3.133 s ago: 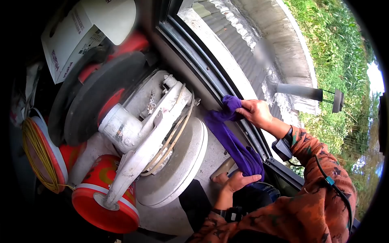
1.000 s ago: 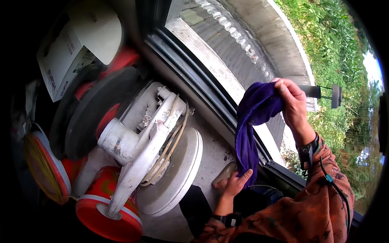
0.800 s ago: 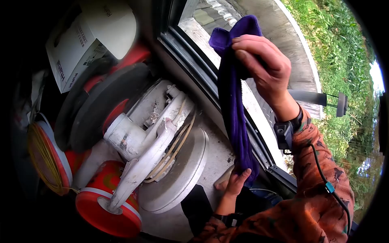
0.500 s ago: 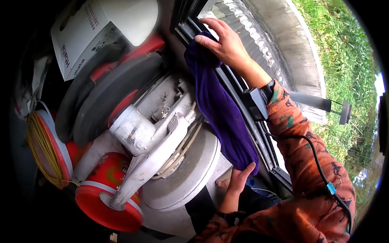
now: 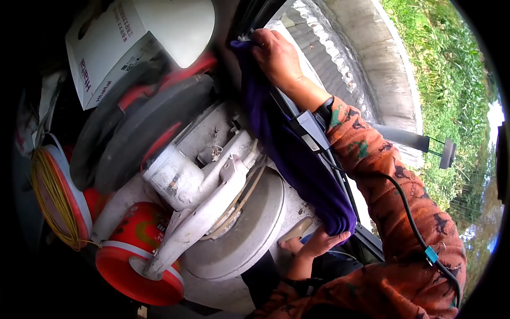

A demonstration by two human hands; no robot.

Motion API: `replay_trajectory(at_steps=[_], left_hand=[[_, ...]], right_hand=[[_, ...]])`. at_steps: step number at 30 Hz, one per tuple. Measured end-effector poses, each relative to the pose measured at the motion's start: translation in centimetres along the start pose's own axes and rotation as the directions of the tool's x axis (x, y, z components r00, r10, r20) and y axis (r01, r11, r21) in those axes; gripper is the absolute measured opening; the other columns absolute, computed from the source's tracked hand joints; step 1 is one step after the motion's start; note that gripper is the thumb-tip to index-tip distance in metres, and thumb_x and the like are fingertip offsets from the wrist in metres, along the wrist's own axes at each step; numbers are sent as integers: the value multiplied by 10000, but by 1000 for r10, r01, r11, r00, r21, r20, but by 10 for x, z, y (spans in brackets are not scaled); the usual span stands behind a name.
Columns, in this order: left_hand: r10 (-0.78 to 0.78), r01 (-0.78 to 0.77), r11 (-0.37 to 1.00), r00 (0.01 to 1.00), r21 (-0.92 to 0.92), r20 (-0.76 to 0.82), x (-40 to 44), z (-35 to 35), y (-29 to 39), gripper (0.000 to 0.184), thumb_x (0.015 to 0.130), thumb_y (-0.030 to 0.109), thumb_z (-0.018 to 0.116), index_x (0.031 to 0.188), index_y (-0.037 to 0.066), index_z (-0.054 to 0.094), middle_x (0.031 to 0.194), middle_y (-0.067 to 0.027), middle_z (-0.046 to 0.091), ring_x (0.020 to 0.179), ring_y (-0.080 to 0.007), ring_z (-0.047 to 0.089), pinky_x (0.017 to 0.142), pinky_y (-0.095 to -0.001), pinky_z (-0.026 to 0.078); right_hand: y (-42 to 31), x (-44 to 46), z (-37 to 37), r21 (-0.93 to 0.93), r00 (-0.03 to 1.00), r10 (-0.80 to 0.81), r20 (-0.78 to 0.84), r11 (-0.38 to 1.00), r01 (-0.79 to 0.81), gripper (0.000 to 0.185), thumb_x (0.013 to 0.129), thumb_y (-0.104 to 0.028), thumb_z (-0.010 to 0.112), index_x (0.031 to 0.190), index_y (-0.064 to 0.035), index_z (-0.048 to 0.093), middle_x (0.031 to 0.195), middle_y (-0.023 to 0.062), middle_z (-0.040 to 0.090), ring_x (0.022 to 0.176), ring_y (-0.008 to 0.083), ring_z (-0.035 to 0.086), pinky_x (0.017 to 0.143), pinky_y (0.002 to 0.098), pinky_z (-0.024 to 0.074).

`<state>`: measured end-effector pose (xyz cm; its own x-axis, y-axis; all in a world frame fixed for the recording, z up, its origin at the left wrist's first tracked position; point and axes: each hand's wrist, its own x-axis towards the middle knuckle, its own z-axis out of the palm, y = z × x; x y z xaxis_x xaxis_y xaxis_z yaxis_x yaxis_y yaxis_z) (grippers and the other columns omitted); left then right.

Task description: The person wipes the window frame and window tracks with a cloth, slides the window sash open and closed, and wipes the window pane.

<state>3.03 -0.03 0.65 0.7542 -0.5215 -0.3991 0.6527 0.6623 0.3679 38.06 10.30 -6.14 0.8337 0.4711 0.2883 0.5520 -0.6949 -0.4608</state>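
A long purple cloth point(image 5: 297, 159) is stretched along the dark window frame point(image 5: 348, 194). At its upper end, my right hand point(image 5: 277, 57) is closed on the cloth, fingers curled against the frame. A black boxy device point(image 5: 311, 133) is strapped at my right wrist, with a cable running back along the patterned orange sleeve. Lower down, my left hand point(image 5: 319, 243) grips the other end of the cloth, which bunches over its fingers. Part of the frame is hidden behind the cloth and my right forearm.
Left of the cloth stands a dusty white machine point(image 5: 178, 181) with a round grey disc point(image 5: 255, 234). A red bucket point(image 5: 141, 266), a coil of yellow wire point(image 5: 53, 202), dark round discs point(image 5: 154, 127) and a white box point(image 5: 106, 48) crowd around it. Grass point(image 5: 446, 64) grows outside.
My right hand has moved slightly up and left along the frame, its fingers now more curled. My left hand has shifted right and down with its cloth end.
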Motion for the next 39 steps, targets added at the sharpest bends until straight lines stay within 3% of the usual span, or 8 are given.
replay_trajectory(at_steps=[15, 17, 19, 22, 25, 28, 33, 39], left_hand=[[-28, 31, 996, 999, -87, 32, -5, -3, 3, 584, 819, 272, 708, 1261, -18, 461, 1203, -67, 534, 1124, -168, 485, 974, -288, 364], [-6, 8, 994, 1000, -106, 22, -5, -3, 0, 585, 818, 274, 709, 1260, -17, 460, 1202, -67, 533, 1121, -166, 485, 971, -286, 366], [8, -6, 993, 1000, -121, 16, -5, -2, -1, 587, 817, 275, 711, 1259, -17, 460, 1200, -66, 533, 1118, -164, 485, 969, -285, 368], [-6, 9, 997, 999, -81, 40, -7, -2, -2, 581, 818, 261, 711, 1259, -19, 456, 1193, -64, 534, 1111, -162, 486, 964, -285, 371], [-25, 28, 998, 998, -47, 60, -3, -1, -1, 562, 824, 250, 705, 1254, -16, 459, 1186, -61, 537, 1102, -165, 490, 958, -285, 375], [44, -42, 998, 998, -48, 49, -1, 2, -3, 545, 826, 257, 701, 1243, -10, 474, 1176, -59, 543, 1097, -169, 495, 952, -287, 379], [83, -82, 996, 997, -37, 10, -2, 1, -2, 534, 828, 274, 693, 1233, -6, 486, 1165, -64, 552, 1093, -172, 499, 954, -291, 378], [24, -23, 998, 1000, -50, 9, -2, 0, 5, 540, 826, 277, 688, 1236, -8, 484, 1171, -72, 553, 1096, -178, 501, 957, -292, 374]], right_hand=[[-3, -45, -22, -238, 926, -41, 375, 961, 139, 217, 791, -302, 668, 892, -123, 599, 822, 64, 577, 633, 308, 582, 556, 375, 482], [-2, -41, -36, -118, 957, -108, 269, 982, 144, 198, 824, -281, 659, 881, -100, 602, 723, 41, 609, 614, 244, 599, 555, 328, 486], [-20, -2, -65, 255, 931, 347, 116, 895, -366, 200, 877, -262, 624, 871, -63, 611, 682, 12, 621, 625, 155, 609, 548, 270, 483], [-17, 32, -74, 817, 962, 270, 39, 545, -186, 306, 924, -285, 564, 1054, -9, 565, 904, 61, 653, 787, 112, 631, 700, 223, 502], [4, 0, -31, 639, 944, 115, 309, 710, -296, 442, 905, -250, 586, 1255, -17, 450, 1128, 128, 597, 1058, 231, 581, 905, 308, 463], [14, -22, -15, 150, 899, -341, 275, 939, 311, 602, 771, -246, 712, 1279, -66, 444, 1236, 154, 523, 1157, 372, 484, 958, 385, 417], [7, -28, -6, -145, 985, -81, -153, 988, 58, 643, 732, -397, 714, 1214, -43, 478, 1179, 185, 496, 1072, 367, 497, 867, 420, 443], [-1, -13, -3, -54, 985, 151, 81, 988, -147, 315, 786, -322, 704, 956, -63, 652, 805, 88, 598, 764, 267, 603, 683, 375, 482]])
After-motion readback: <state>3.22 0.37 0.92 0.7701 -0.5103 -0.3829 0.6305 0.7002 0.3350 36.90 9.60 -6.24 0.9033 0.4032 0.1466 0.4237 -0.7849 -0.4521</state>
